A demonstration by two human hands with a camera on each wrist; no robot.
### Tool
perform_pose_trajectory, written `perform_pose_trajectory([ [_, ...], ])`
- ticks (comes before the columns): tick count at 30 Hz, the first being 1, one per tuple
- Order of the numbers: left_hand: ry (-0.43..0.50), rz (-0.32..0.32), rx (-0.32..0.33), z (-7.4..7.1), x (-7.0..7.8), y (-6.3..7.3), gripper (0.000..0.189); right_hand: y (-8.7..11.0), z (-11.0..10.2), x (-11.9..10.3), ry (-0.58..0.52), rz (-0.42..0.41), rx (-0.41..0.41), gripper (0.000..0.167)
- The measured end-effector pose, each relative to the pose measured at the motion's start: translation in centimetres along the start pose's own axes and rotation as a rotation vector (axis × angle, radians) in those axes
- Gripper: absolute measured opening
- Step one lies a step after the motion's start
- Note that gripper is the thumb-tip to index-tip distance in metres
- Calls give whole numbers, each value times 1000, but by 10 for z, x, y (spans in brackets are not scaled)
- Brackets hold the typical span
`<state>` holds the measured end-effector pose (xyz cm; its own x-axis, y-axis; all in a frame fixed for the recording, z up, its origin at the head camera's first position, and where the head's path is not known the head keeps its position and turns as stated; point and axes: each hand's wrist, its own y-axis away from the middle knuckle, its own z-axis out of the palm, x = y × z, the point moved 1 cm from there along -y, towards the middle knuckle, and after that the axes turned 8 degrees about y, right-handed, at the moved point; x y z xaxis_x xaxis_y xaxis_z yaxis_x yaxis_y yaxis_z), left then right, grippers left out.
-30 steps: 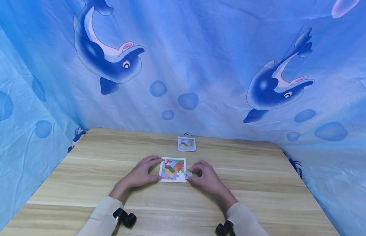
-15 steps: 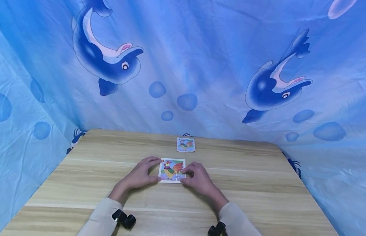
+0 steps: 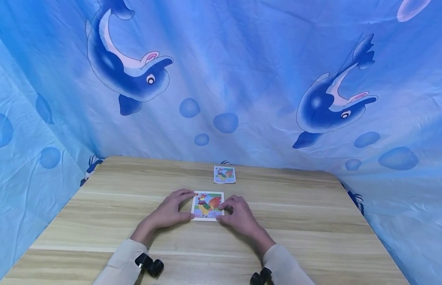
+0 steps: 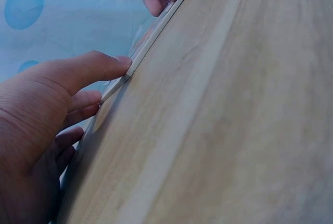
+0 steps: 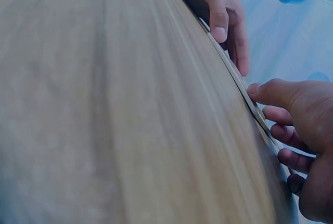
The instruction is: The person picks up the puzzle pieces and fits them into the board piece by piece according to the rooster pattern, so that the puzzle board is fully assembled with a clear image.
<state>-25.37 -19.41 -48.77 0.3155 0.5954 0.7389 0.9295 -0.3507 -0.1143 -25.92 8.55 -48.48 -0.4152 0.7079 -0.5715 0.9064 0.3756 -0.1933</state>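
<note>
A small square jigsaw puzzle [image 3: 208, 202] with a rooster picture and white border lies flat on the table. My left hand [image 3: 172, 208] holds its left side, thumb at the near corner and index finger at the far corner. In the left wrist view, the left thumb [image 4: 112, 67] rests on the board's edge. My right hand [image 3: 240, 213] has thumb and index finger at the lower right of the puzzle, around the corner puzzle piece, partly covered by the fingertips. The right thumb [image 5: 265, 91] touches the board's edge in the right wrist view.
A paper card [image 3: 224, 174] with the same rooster picture lies farther back on the wooden table [image 3: 296, 206]. Behind the table hangs a blue curtain [image 3: 256, 87] printed with dolphins. Black camera mounts sit on both sleeves.
My right hand has moved left, bringing the corner puzzle piece from beside the board into its lower right gap. The white gap there no longer shows. My left hand keeps its place.
</note>
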Motion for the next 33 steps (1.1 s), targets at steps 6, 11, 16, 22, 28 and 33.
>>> perform_pose_trajectory([
  [6,1,-5,-2,0,0,0,72,0,0,2,-31,19,-6,28],
  [11,-5,-1,-1,0,0,0,71,0,1,2,-45,-6,-31,29],
  [16,-10,-2,0,0,0,0,72,0,3,2,-14,-21,-37,29],
  [22,-10,-5,4,0,1,0,71,-1,3,1,25,-20,-37,30],
  [28,-10,-6,4,0,0,0,71,-2,3,0,25,-14,-41,28],
  [33,-9,-3,6,1,0,0,71,-2,3,0,21,-17,-35,25],
])
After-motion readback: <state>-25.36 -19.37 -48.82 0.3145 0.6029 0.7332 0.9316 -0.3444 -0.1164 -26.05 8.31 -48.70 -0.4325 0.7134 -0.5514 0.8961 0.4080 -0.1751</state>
